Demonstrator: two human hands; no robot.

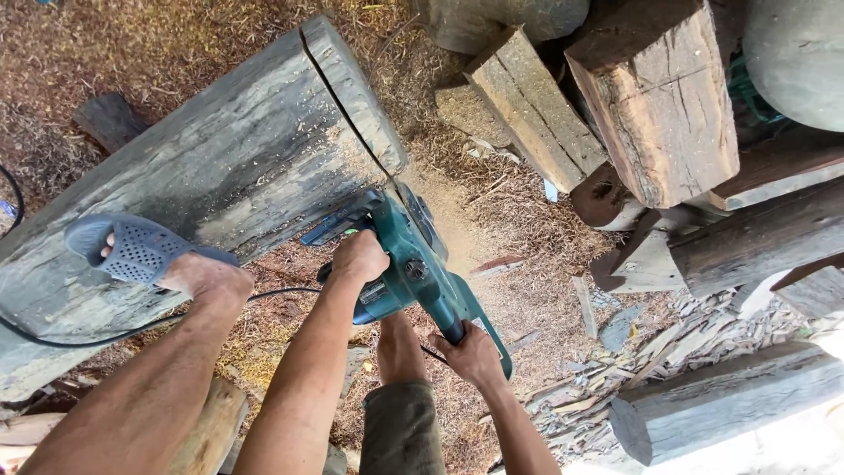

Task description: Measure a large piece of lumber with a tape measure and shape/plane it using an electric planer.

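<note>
1. both my hands are clamped on the teal electric chainsaw: my left hand is wrapped tight round the front handle on top, and my right hand is closed round the rear grip at the back of the body.
2. the chainsaw sits at the near edge of the big grey log, its bar sunk into a thin dark cut that runs across the log close to its end, so most of the bar is hidden in the wood.
3. my left foot in a blue-grey perforated slipper presses on the side of the log, left of the saw; my other leg stands below the saw between my arms.
4. a black cable trails from the saw side across the lower face of the log.
5. the ground around is covered in sawdust and wood chips.
6. to the right lies a stack of squared timber blocks and older beams, and a short round log lies near my right hand, well apart from the saw.
7. i see no bins, boxes or other containers in view.
</note>
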